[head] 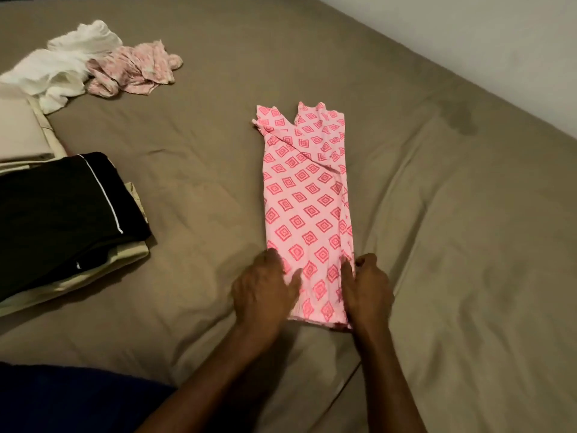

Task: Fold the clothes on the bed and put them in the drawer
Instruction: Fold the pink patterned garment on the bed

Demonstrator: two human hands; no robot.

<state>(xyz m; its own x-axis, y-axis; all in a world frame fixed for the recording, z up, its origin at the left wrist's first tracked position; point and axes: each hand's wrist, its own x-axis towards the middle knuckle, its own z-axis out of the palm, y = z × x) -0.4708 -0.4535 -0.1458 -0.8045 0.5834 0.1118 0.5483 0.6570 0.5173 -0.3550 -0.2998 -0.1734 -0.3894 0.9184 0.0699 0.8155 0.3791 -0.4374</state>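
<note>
A dark blue cloth (62, 398) fills the near left corner, and two bare forearms reach out from beside it over the bed (203, 170). The left hand (262, 295) lies on the near left edge of the pink garment (307, 214), its fingers (292, 284) spread and fairly flat on the cloth. The right hand (365, 289) sits at the near right edge with its fingers curled round that edge, gripping the fold.

The garment is pink with a darker diamond print, folded into a long narrow strip that runs away from the person near the middle of the bed, its far end notched and uneven. The brown sheet wrinkles around it.

At the left edge a black folded piece (62, 210) rests on top of a cream stack (118, 257). Farther back on the left lie a crumpled white cloth (62, 67) and, touching it, a crumpled pale pink cloth (134, 70). A light wall (468, 42) borders the bed at upper right.
</note>
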